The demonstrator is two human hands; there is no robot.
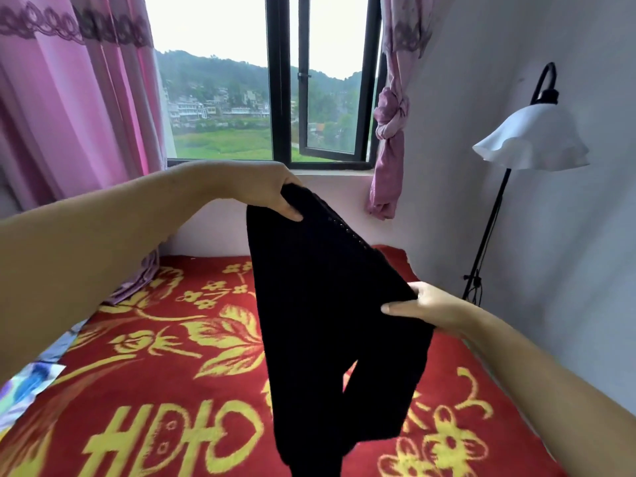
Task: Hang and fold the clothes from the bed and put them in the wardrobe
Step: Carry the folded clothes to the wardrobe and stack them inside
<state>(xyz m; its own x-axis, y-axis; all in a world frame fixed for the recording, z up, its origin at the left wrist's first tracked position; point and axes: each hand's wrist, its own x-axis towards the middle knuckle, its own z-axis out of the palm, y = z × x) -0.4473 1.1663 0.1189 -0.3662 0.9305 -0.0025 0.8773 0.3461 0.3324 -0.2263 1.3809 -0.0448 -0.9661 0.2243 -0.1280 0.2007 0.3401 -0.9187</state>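
Currently: 2 hands are holding 1 black knit garment [327, 304] above the bed [155, 356].
Left hand [272, 191] is pinching its upper edge; right hand [430, 309] is gripping its lower side, fingers curled.

The lower end of the black knitted garment [330, 321] is being cut off by the bottom edge of the frame. The fingers of the left hand [272, 191] and the right hand [423, 309] are being hidden behind its fabric. The bedspread [155, 356] at centre is being covered by it.
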